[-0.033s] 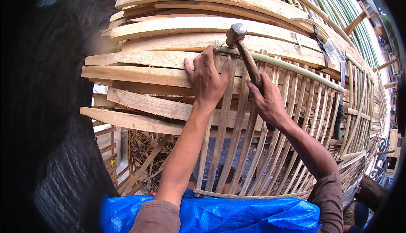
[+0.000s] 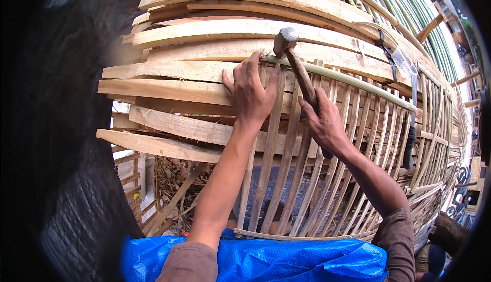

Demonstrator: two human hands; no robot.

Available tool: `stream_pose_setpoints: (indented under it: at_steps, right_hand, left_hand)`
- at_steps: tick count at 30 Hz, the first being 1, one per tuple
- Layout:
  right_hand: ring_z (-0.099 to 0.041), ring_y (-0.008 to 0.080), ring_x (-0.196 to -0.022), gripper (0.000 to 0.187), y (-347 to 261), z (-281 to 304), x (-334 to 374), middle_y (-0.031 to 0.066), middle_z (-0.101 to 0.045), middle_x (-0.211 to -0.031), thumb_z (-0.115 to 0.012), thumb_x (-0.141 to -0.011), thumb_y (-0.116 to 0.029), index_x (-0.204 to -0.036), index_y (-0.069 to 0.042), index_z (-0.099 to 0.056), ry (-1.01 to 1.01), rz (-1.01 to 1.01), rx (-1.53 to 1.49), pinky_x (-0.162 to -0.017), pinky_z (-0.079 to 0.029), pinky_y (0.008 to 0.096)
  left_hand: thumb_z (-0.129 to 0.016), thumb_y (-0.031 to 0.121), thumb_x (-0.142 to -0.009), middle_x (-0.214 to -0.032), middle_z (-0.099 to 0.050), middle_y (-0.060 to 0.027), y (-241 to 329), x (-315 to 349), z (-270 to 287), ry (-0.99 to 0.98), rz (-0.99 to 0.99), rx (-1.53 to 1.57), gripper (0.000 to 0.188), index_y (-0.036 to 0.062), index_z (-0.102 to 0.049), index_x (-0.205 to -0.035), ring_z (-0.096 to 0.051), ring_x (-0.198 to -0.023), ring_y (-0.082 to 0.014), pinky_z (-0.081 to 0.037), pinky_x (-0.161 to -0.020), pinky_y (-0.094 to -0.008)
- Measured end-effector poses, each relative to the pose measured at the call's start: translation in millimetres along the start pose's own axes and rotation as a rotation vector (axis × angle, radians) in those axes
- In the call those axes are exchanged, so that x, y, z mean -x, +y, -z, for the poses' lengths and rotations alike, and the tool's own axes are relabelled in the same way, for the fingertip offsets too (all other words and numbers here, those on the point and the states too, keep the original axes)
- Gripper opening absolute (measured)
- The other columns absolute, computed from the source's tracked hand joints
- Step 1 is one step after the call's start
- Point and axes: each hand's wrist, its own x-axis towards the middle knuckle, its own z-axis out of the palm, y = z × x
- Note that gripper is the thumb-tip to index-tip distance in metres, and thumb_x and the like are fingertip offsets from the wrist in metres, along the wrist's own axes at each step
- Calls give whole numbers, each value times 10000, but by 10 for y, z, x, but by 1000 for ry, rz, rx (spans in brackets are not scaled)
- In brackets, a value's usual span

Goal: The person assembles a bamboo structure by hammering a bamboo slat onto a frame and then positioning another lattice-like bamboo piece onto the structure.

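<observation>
My right hand [image 2: 325, 123] is wrapped round the wooden handle of a hammer [image 2: 299, 72]. Its metal head is at the far end, just above the top rail of a slatted bamboo panel [image 2: 353, 81]. At the left end of that rail, my left hand [image 2: 253, 90] grips the panel's corner, index finger at the rail's tip and thumb lower beside a slat. Whether a nail sits between those fingertips is too small to tell. The panel's slats run down toward me to a lower rail, leaning over stacked pale planks.
Curved-looking wooden planks [image 2: 204, 31] are stacked behind the panel. A black-handled knife [image 2: 410, 146] and a clear plastic bag [image 2: 404, 61] are at the right, near a second slatted panel [image 2: 432, 133]. Blue tarp [image 2: 307, 261] lies nearest me; dark sheeting [image 2: 66, 154] hangs left.
</observation>
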Motion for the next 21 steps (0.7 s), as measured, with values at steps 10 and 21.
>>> stream_pose_setpoints:
  at_steps: [10, 21]
  right_hand:
    - [-549, 309, -654, 313, 6, -2, -2, 207, -572, -731, -554, -1020, -314, -1015, -30, -422, 4, 11, -13, -638, -419, 509]
    - [-532, 291, -633, 308, 39, -13, -34, 192, -558, -714, -544, -1024, -313, -1017, -31, -421, 12, 18, 19, -622, -412, 505]
  left_hand:
    - [-722, 294, -891, -844, -711, -80, -181, -342, -142, 98, -27, 143, 215, 83, -747, -920, -649, -809, -269, -456, -808, -399]
    - [-737, 278, -910, -843, -756, -68, -227, -479, -53, 10, 327, 570, 250, 31, -744, -951, -683, -791, -115, -523, -732, -278]
